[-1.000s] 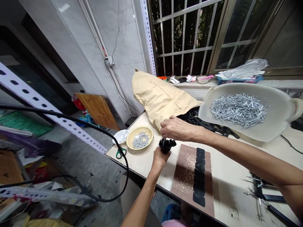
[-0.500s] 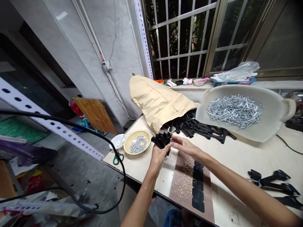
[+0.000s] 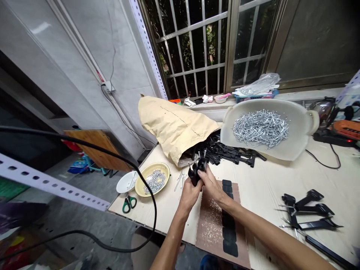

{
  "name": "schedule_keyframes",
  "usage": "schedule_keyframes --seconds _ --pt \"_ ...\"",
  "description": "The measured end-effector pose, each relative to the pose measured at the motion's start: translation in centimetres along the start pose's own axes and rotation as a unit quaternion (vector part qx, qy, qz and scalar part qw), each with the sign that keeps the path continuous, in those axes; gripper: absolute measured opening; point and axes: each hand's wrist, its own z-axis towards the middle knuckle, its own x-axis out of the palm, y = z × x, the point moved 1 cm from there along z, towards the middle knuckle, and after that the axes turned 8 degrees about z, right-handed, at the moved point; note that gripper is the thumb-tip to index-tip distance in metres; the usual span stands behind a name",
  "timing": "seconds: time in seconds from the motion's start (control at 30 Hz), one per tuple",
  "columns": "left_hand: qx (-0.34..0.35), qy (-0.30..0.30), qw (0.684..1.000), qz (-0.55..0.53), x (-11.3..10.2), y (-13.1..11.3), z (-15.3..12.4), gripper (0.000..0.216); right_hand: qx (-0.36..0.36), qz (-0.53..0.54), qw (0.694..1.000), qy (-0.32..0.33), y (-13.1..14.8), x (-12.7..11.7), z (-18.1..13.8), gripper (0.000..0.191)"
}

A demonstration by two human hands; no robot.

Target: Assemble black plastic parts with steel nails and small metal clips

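Both hands meet over the table in front of the paper bag's mouth. My left hand (image 3: 190, 194) is closed around a small bunch of black plastic parts (image 3: 197, 170), with silver screws sticking up from their tops. On the right side, my right hand (image 3: 211, 187) has its fingers closed on the same parts; some fingertips are hidden. A few loose screws (image 3: 178, 181) lie left of the hands. Behind them, a heap of black plastic parts (image 3: 229, 153) spills from the brown paper bag (image 3: 177, 125). Below is a brown board (image 3: 206, 228) bearing a row of black pads (image 3: 230, 235).
A yellow bowl (image 3: 168, 179) of small metal pieces and a white bowl (image 3: 121, 184) stand left, near green-handled scissors (image 3: 129, 204). A large pale basin (image 3: 298, 148) of screws sits back right. Black brackets (image 3: 303, 208) lie right. A black cable (image 3: 153, 210) loops across the near left.
My right hand has gone from loose fingers beside the bunch to gripping it. The black parts are tilted differently, and screws now show on top. The view has turned right.
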Motion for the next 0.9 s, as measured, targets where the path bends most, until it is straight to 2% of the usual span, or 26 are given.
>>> schedule_keyframes --seconds 0.17,0.27,0.37,0.47,0.6,0.7,0.9 --pt "0.017 -0.019 0.999 -0.037 0.1 0.2 0.1 0.039 0.044 -0.060 0.996 -0.049 0.3 -0.8 0.8 0.029" --pt "-0.015 -0.036 0.998 -0.050 0.3 0.0 0.3 0.038 0.013 -0.083 0.993 -0.077 0.1 -0.9 0.9 0.027" --pt "-0.053 -0.082 0.988 -0.120 0.6 0.0 0.5 0.040 -0.015 -0.085 0.994 -0.069 0.0 -0.6 0.7 0.031" --pt "-0.038 -0.135 0.969 -0.202 0.7 0.2 0.7 0.044 -0.017 -0.070 0.996 -0.058 -0.2 0.0 0.5 0.033" --pt "-0.032 -0.196 0.974 -0.110 0.7 0.4 1.1 0.039 -0.012 -0.026 0.997 -0.072 -0.8 1.0 0.5 0.036" --pt "-0.014 -0.189 0.980 -0.065 0.9 0.2 1.2 0.034 -0.018 0.025 0.996 -0.081 -1.3 1.6 0.7 0.037" --pt "0.002 -0.176 0.975 -0.136 1.0 -0.5 1.2 0.036 -0.036 0.056 0.994 -0.083 -1.5 2.3 1.0 0.042"
